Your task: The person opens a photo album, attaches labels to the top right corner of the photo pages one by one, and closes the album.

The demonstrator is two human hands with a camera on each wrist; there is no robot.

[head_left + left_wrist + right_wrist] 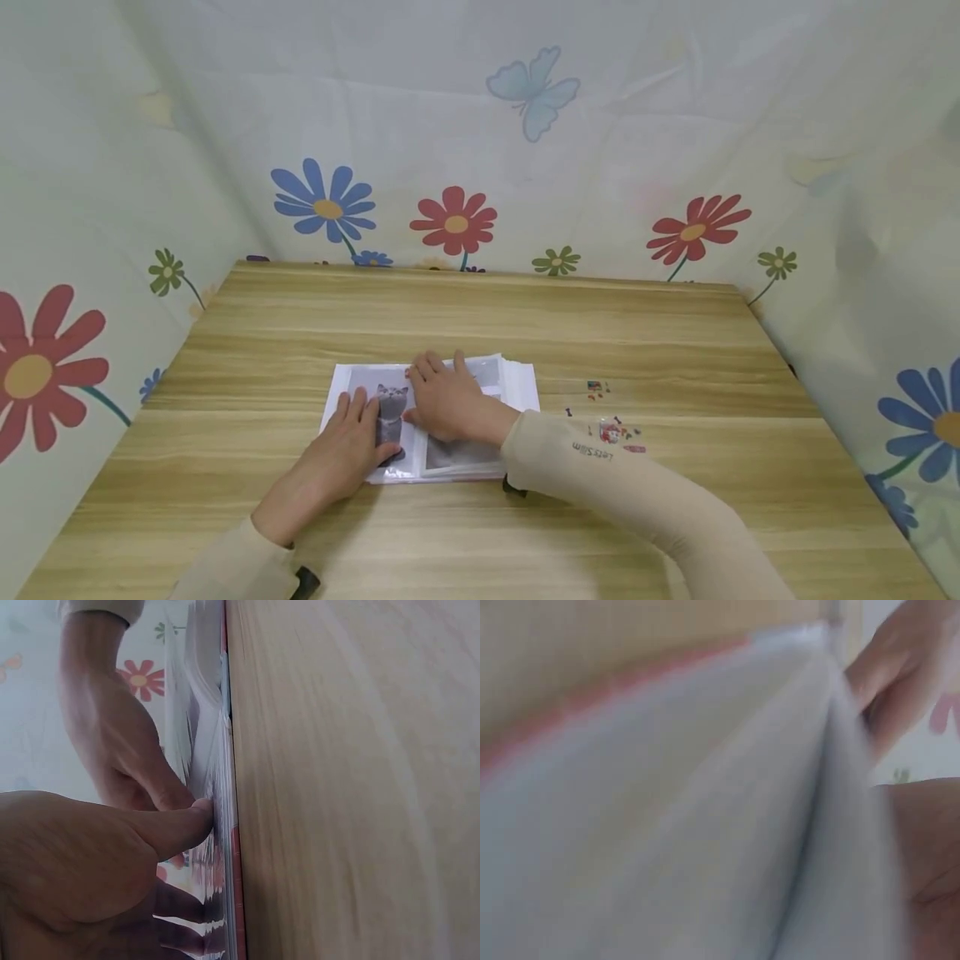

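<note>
An album with clear sleeve pages (519, 382) lies open on the table. Its left page holds a grey cat picture (392, 408). My left hand (341, 454) rests on that page with fingers spread, thumb at the cat's lower part. Near the spine, my right hand (448, 408) presses on the pages with extended fingers, beside a tiny red piece (408, 372) at the top. In the left wrist view the left thumb (184, 829) lies along the stacked page edges (225, 772). Raised, blurred pages (705, 810) fill much of the right wrist view.
Small colourful stickers (611, 432) on a clear sheet lie right of the album, close to the right sleeve (577, 458). The wooden table (480, 317) is bordered by a white curtain (420, 108) printed with flowers and a butterfly.
</note>
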